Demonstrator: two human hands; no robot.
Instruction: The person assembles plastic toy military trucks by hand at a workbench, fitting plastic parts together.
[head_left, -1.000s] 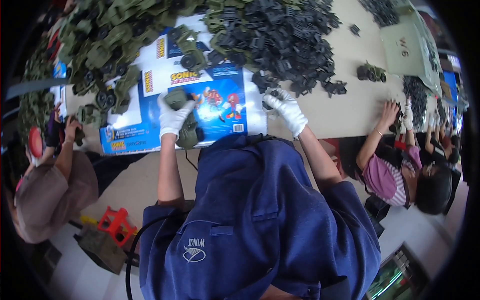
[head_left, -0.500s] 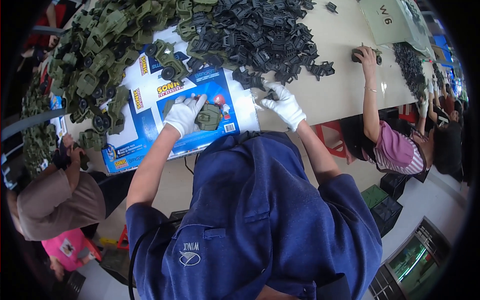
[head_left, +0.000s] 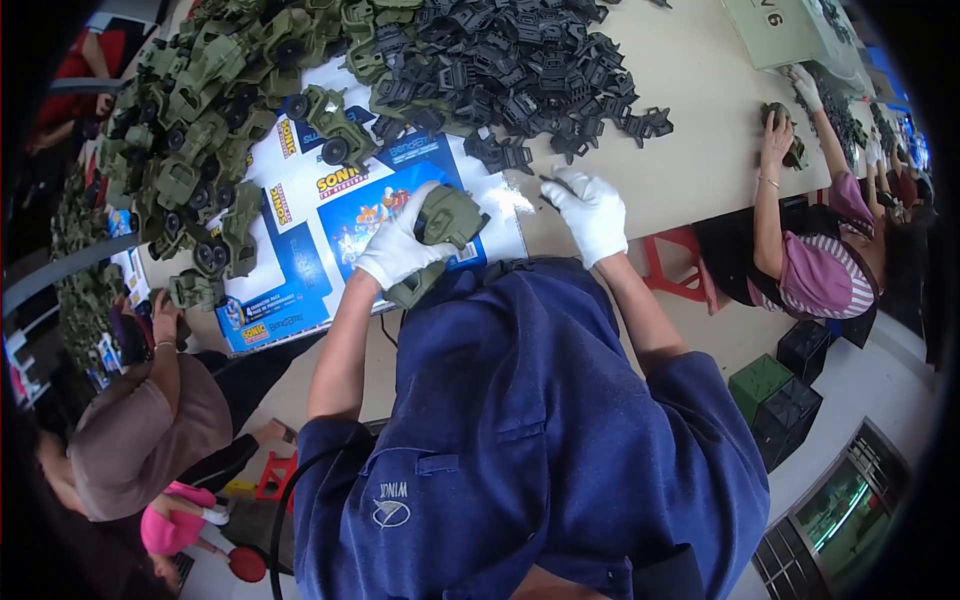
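My left hand (head_left: pixel 398 248), in a white glove, is closed around an olive-green toy vehicle body (head_left: pixel 452 217) just above the cardboard. Below that hand, near my waist, another olive-green piece (head_left: pixel 416 286) shows; whether it belongs to the same toy I cannot tell. My right hand (head_left: pixel 590 215), also gloved in white, pinches a small black plastic part (head_left: pixel 552 183) over the table, apart from the toy. A heap of similar black plastic parts (head_left: pixel 500 70) lies beyond it.
Olive-green toy vehicles (head_left: pixel 190 130) are piled at the far left. Under my left hand lies a flat printed blue-and-white cardboard sheet (head_left: pixel 290 265). A pale green bin (head_left: pixel 790 40) stands at the far right. Co-workers sit on both sides, beside a red stool (head_left: pixel 672 262) at right.
My left hand has lifted the green toy body off the cardboard and turned it. My right hand has drawn back slightly from the black heap, pinching the part. The co-worker at right has moved.
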